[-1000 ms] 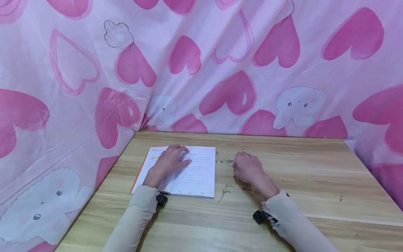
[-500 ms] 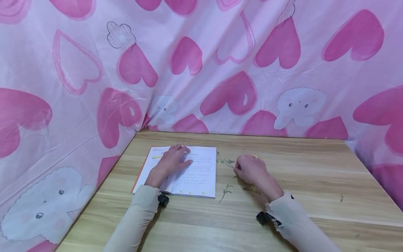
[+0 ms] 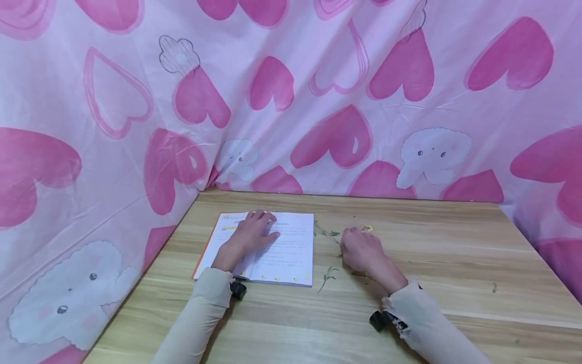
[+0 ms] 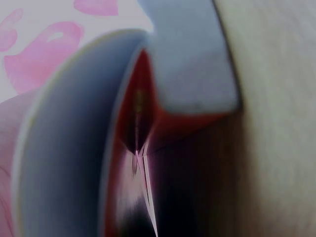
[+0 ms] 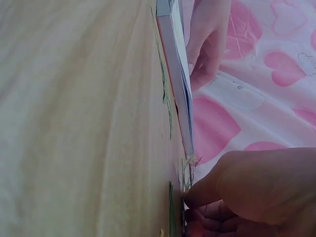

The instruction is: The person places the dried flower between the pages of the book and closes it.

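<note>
My left hand [image 3: 247,235] lies on the open book [image 3: 286,253] at its left page and fold, fingers loosely bent and spread. In the right wrist view that hand shows above the book's edge [image 5: 177,74]. My right hand [image 3: 362,249] is low over the table, right of the book. Its thumb and fingertips pinch the stem end of a thin green sprig [image 3: 328,234], whose leafy part points toward the book. The pinch itself is partly hidden in the right wrist view, where the hand [image 5: 247,192] is close to the tabletop. Only book pages [image 4: 195,59] fill the left wrist view.
Another green sprig [image 3: 328,277] lies near the book's lower right corner. A yellow flower [image 3: 367,228] shows just beyond my right knuckles. Small plant bits [image 3: 494,287] dot the wooden table [image 3: 454,242]. A pink heart-print curtain [image 3: 327,136] borders the back and left.
My right hand has drawn slightly toward me and to the right, so more of the yellow flower shows behind it. My left hand stays on the book.
</note>
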A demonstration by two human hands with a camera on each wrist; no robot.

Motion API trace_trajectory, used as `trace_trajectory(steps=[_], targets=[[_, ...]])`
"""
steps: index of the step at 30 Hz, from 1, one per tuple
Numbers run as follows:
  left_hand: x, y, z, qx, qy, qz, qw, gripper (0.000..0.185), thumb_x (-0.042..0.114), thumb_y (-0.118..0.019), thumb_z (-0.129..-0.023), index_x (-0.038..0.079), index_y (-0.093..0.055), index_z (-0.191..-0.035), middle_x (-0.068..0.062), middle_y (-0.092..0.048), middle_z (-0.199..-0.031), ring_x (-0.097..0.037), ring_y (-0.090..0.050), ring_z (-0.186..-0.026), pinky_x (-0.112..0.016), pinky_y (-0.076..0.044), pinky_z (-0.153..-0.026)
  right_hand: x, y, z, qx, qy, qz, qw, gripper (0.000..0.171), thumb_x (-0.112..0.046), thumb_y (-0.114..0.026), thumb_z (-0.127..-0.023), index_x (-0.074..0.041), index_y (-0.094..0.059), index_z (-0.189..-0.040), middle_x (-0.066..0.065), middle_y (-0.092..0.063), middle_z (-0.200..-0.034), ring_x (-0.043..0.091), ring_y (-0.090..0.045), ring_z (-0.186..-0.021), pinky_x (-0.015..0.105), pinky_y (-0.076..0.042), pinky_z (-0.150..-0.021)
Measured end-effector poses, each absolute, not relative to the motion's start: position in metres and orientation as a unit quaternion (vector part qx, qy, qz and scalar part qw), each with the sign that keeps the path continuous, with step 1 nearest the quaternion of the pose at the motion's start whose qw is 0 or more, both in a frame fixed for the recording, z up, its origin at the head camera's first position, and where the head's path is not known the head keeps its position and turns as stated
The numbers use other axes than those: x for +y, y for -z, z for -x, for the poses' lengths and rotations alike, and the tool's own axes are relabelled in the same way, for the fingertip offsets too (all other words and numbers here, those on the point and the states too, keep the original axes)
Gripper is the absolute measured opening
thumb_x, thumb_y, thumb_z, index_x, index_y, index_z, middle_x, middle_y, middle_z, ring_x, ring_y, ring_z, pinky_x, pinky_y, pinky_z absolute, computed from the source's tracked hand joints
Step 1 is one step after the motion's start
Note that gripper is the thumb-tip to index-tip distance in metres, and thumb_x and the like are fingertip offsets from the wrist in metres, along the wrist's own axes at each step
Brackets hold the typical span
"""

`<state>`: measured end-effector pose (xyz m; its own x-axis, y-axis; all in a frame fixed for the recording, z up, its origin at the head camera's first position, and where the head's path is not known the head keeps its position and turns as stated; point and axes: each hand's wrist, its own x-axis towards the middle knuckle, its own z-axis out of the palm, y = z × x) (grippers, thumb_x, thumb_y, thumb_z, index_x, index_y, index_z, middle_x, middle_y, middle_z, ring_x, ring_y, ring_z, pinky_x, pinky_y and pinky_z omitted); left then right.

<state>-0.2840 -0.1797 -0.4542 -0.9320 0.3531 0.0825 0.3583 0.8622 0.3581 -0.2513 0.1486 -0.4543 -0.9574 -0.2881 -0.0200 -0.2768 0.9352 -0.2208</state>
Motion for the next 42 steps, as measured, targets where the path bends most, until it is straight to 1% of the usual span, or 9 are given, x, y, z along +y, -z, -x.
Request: trace_trajectory(steps=[3,5,10,16,19,22,28,37,42], targets=[[-0.18,0.455,0.283,-0.964,0.19,0.184,0.003,0.045,0.038,-0.071,-0.105,0.013,-0.062,-0.141,-0.014,-0.058,-0.147,-0.041,-0.051,-0.138,-0.064,-0.046,-0.11,0.15,0.455,0.251,0.984,0.11,0.138,0.03,0.013,-0.009,-0.062,-0.096,-0.01,-0.057,-0.084,0.008,-0.061,-0.087,0.025,-0.059,-0.075,0.049,-0.054,-0.064],[-0.18,0.455,0.283,-0.964,0.19,0.184,0.0,0.048,0.04,-0.071,-0.105,0.014,-0.062,-0.143,-0.014,-0.058,-0.148,-0.04,-0.05,-0.138,-0.064,-0.045,-0.111,0.151,0.453,0.251,0.984,0.115,0.134,0.025,0.012,-0.01,-0.062,-0.096,-0.009,-0.056,-0.085,0.009,-0.06,-0.087,0.025,-0.059,-0.074,0.048,-0.053,-0.061],[-0.179,0.453,0.283,-0.966,0.186,0.179,-0.012,0.061,0.052,-0.073,-0.1,0.016,-0.059,-0.148,-0.012,-0.055,-0.15,-0.037,-0.049,-0.139,-0.064,-0.042,-0.116,0.153,0.45,0.253,0.983,0.132,0.126,0.01,0.016,-0.014,-0.059,-0.099,-0.007,-0.056,-0.085,0.011,-0.06,-0.087,0.025,-0.058,-0.073,0.045,-0.05,-0.056],[-0.178,0.453,0.283,-0.968,0.176,0.178,-0.017,0.072,0.06,-0.075,-0.096,0.016,-0.057,-0.151,-0.011,-0.054,-0.15,-0.035,-0.048,-0.138,-0.065,-0.042,-0.115,0.151,0.449,0.255,0.978,0.17,0.122,-0.003,0.017,-0.017,-0.056,-0.103,-0.009,-0.061,-0.089,0.007,-0.062,-0.09,0.022,-0.058,-0.075,0.041,-0.051,-0.06],[-0.177,0.454,0.283,-0.969,0.17,0.179,-0.017,0.074,0.061,-0.075,-0.096,0.016,-0.057,-0.152,-0.011,-0.054,-0.15,-0.035,-0.048,-0.137,-0.064,-0.043,-0.114,0.148,0.448,0.255,0.971,0.207,0.122,-0.011,0.014,-0.017,-0.057,-0.103,-0.011,-0.064,-0.092,0.004,-0.062,-0.091,0.02,-0.058,-0.077,0.037,-0.049,-0.062],[-0.177,0.454,0.283,-0.969,0.17,0.179,-0.018,0.073,0.06,-0.074,-0.097,0.017,-0.056,-0.153,-0.011,-0.053,-0.15,-0.034,-0.049,-0.136,-0.063,-0.043,-0.114,0.141,0.446,0.254,0.96,0.246,0.131,-0.02,0.011,-0.016,-0.059,-0.102,-0.01,-0.066,-0.096,0.004,-0.064,-0.093,0.019,-0.058,-0.078,0.033,-0.049,-0.063],[-0.176,0.451,0.281,-0.968,0.173,0.178,-0.022,0.073,0.058,-0.075,-0.097,0.016,-0.056,-0.153,-0.011,-0.053,-0.149,-0.033,-0.051,-0.133,-0.061,-0.046,-0.112,0.12,0.446,0.252,0.949,0.275,0.149,-0.036,0.007,-0.016,-0.063,-0.099,-0.012,-0.068,-0.096,0.002,-0.066,-0.094,0.016,-0.06,-0.079,0.03,-0.051,-0.065],[-0.176,0.45,0.28,-0.97,0.166,0.178,-0.023,0.078,0.06,-0.078,-0.094,0.016,-0.055,-0.154,-0.01,-0.054,-0.146,-0.033,-0.052,-0.13,-0.058,-0.047,-0.113,0.088,0.45,0.252,0.937,0.309,0.165,-0.006,0.008,-0.016,-0.066,-0.098,-0.016,-0.065,-0.09,0.0,-0.062,-0.087,0.015,-0.057,-0.075,0.031,-0.048,-0.064],[-0.178,0.453,0.281,-0.969,0.162,0.185,-0.022,0.083,0.064,-0.08,-0.091,0.015,-0.053,-0.154,-0.01,-0.054,-0.144,-0.032,-0.053,-0.128,-0.058,-0.049,-0.109,0.075,0.454,0.26,0.926,0.327,0.184,0.036,0.006,-0.016,-0.065,-0.1,-0.016,-0.067,-0.094,-0.001,-0.063,-0.086,0.014,-0.058,-0.076,0.031,-0.048,-0.068]])
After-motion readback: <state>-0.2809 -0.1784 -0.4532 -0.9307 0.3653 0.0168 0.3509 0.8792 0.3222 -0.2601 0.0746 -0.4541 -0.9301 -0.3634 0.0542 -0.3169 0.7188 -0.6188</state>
